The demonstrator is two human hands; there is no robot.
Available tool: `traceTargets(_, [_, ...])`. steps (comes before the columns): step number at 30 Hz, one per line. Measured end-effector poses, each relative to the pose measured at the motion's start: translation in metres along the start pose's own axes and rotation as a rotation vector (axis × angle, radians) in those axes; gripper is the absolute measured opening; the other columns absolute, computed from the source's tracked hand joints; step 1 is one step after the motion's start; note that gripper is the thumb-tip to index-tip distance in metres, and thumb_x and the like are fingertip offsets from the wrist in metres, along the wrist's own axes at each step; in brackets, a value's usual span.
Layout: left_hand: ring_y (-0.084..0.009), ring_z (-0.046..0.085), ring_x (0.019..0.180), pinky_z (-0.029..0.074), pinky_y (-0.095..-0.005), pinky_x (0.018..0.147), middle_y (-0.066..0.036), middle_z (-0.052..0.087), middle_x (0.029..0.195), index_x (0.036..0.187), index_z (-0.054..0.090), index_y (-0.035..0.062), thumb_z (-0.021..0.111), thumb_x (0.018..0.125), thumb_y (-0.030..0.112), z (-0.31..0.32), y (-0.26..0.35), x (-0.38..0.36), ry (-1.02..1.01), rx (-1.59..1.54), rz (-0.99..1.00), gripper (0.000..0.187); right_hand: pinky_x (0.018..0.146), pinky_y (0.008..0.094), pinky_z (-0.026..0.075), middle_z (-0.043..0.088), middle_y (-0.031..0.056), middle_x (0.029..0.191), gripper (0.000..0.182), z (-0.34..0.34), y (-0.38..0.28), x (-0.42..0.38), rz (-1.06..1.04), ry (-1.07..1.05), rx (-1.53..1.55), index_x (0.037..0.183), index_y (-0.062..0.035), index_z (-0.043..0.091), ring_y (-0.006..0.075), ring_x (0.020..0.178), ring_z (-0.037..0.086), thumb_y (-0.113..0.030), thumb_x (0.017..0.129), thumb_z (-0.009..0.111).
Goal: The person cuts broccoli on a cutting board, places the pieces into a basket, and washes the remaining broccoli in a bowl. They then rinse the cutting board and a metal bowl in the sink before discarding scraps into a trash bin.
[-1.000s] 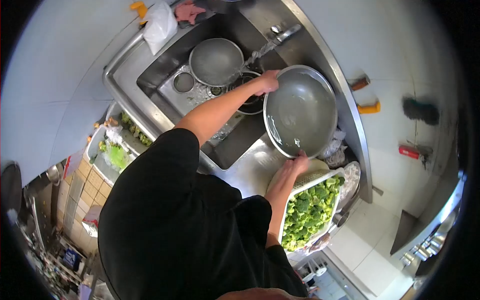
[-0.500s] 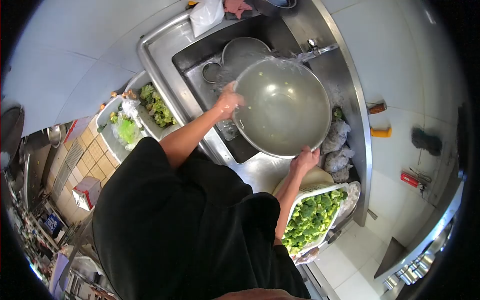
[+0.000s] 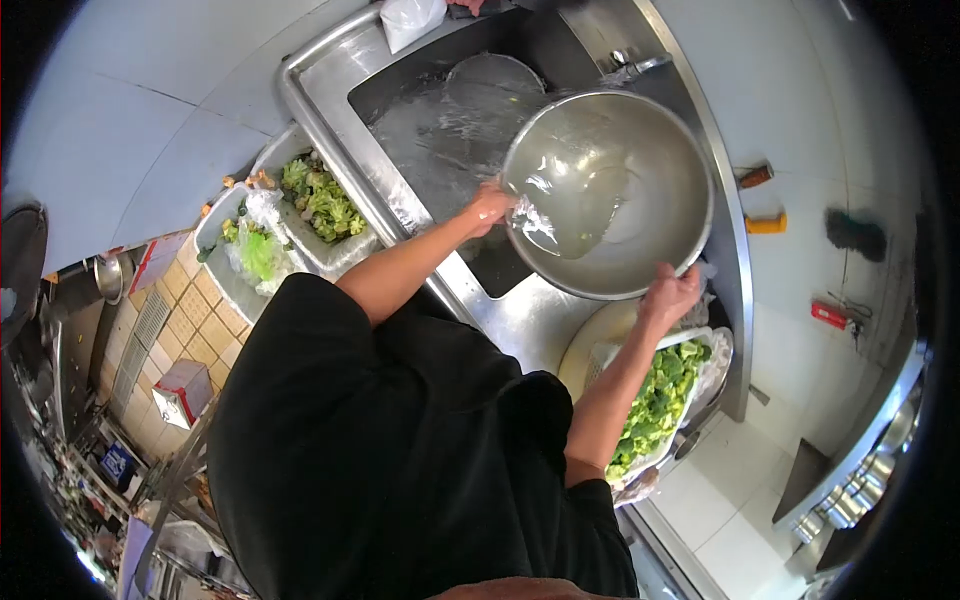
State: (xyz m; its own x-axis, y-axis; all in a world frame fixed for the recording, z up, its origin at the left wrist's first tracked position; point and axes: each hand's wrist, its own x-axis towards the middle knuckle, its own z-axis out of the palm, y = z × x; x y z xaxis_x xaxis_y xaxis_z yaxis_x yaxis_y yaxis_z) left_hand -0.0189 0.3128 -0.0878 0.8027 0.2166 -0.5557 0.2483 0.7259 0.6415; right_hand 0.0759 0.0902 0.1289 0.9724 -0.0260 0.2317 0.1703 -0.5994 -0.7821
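Observation:
A wide metal bowl (image 3: pixel 655 150) is tilted toward the sink (image 3: pixel 395 165), with some clear water pooled on its left side. My left hand (image 3: pixel 490 205) grips the bowl's left rim, fingers partly hidden. On the lower right rim my right hand (image 3: pixel 672 292) is closed. Water spreads over the sink bottom, around a round metal vessel (image 3: pixel 495 75) lying in it. Near my right forearm stands a white basket (image 3: pixel 690 412) filled with cut broccoli (image 3: pixel 650 400).
A faucet (image 3: pixel 640 68) is mounted behind the bowl. Two bins at the left hold leafy trimmings (image 3: pixel 322 200) and plastic bags (image 3: pixel 262 255). A white bag (image 3: pixel 410 22) sits on the sink's far edge. A round pale board (image 3: pixel 590 350) lies beside the basket.
The bowl has moved right and tipped left; most of its water has poured out into the sink, which is now flooded. Both hands moved right with it.

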Motion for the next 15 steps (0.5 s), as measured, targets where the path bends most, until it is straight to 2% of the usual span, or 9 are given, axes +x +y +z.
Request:
traceTargets(4, [-0.0173,0.069,0.082,0.058,-0.0337,0.058,-0.007,0.07,0.1,0.127,0.06,0.0062,0.071,0.083,0.001,0.044,0.005,-0.003,-0.114,0.048,0.008,0.046,0.069,0.0285,0.048,0.068,0.007,0.08,0.014,-0.043,-0.022,0.007,-0.057,0.044,-0.078,0.088,0.006,0.063,0.0132,0.073,0.059,0.004,0.074,0.059])
traceTargets(6, [-0.0177,0.069,0.083,0.058,-0.0344,0.06,-0.008,0.07,0.102,0.127,0.059,0.0055,0.072,0.083,0.001,0.064,0.018,-0.016,-0.183,0.037,-0.025,0.047,0.068,0.0278,0.047,0.067,0.0055,0.078,0.013,-0.059,-0.042,0.002,-0.064,0.076,0.001,0.086,0.0057,0.063,0.0114,0.072,0.058,0.004,0.074,0.058])
traceTargets(7, [-0.0186,0.069,0.09,0.059,-0.0386,0.068,-0.009,0.07,0.103,0.126,0.059,0.0041,0.074,0.083,0.005,0.072,0.014,-0.015,-0.229,0.039,-0.052,0.045,0.068,0.0275,0.047,0.066,0.0046,0.077,0.012,-0.067,-0.057,-0.002,-0.066,0.093,-0.008,0.086,0.0054,0.063,0.0105,0.071,0.056,0.003,0.074,0.058])
traceTargets(8, [-0.0182,0.068,0.091,0.059,-0.0391,0.07,-0.009,0.07,0.102,0.125,0.059,0.004,0.075,0.083,0.006,0.08,0.009,-0.016,-0.283,-0.005,-0.044,0.045,0.067,0.0264,0.046,0.065,0.0037,0.077,0.012,-0.077,-0.056,0.001,-0.075,0.145,-0.052,0.086,0.005,0.064,0.0101,0.071,0.055,0.003,0.075,0.058])
traceTargets(10, [-0.0174,0.067,0.092,0.058,-0.04,0.074,-0.008,0.07,0.102,0.124,0.059,0.0039,0.077,0.083,0.01,0.105,0.014,-0.035,-0.389,-0.098,-0.032,0.045,0.068,0.0255,0.046,0.065,0.0032,0.077,0.012,-0.106,-0.056,0.006,-0.167,0.116,-0.051,0.087,0.0047,0.064,0.0105,0.071,0.056,0.003,0.076,0.059])
traceTargets(11, [-0.0161,0.066,0.09,0.056,-0.038,0.077,-0.007,0.07,0.101,0.12,0.062,0.0039,0.078,0.085,0.016,0.12,0.019,-0.049,-0.37,-0.048,-0.033,0.04,0.067,0.0253,0.046,0.065,0.0027,0.077,0.011,-0.121,-0.06,0.008,-0.175,0.12,-0.065,0.086,0.0044,0.064,0.0102,0.071,0.056,0.003,0.076,0.059])
traceTargets(13, [-0.0157,0.065,0.088,0.055,-0.0361,0.077,-0.006,0.07,0.1,0.115,0.064,0.0043,0.077,0.086,0.019,0.137,-0.005,-0.049,-0.434,0.02,-0.079,0.035,0.065,0.0243,0.045,0.064,0.001,0.075,0.009,-0.142,-0.08,0.006,-0.204,0.122,-0.074,0.085,0.0037,0.063,0.009,0.07,0.055,0.002,0.077,0.059])
traceTargets(14, [-0.0155,0.065,0.087,0.054,-0.0352,0.078,-0.006,0.07,0.099,0.112,0.065,0.0045,0.077,0.087,0.021,0.145,-0.017,-0.048,-0.465,0.054,-0.1,0.033,0.061,0.0225,0.041,0.059,-0.0012,0.07,0.002,-0.148,-0.09,0.004,-0.198,0.136,-0.053,0.078,0.002,0.058,0.0069,0.066,0.05,0.004,0.077,0.058])
traceTargets(15, [-0.0153,0.065,0.086,0.055,-0.0344,0.076,-0.005,0.069,0.097,0.108,0.067,0.005,0.076,0.088,0.023,0.153,-0.021,-0.051,-0.507,0.115,-0.126,0.028,0.059,0.0221,0.039,0.056,-0.0021,0.068,0.005,-0.154,-0.1,0.004,-0.23,0.148,-0.132,0.075,0.001,0.055,0.0063,0.064,0.047,0.004,0.077,0.058])
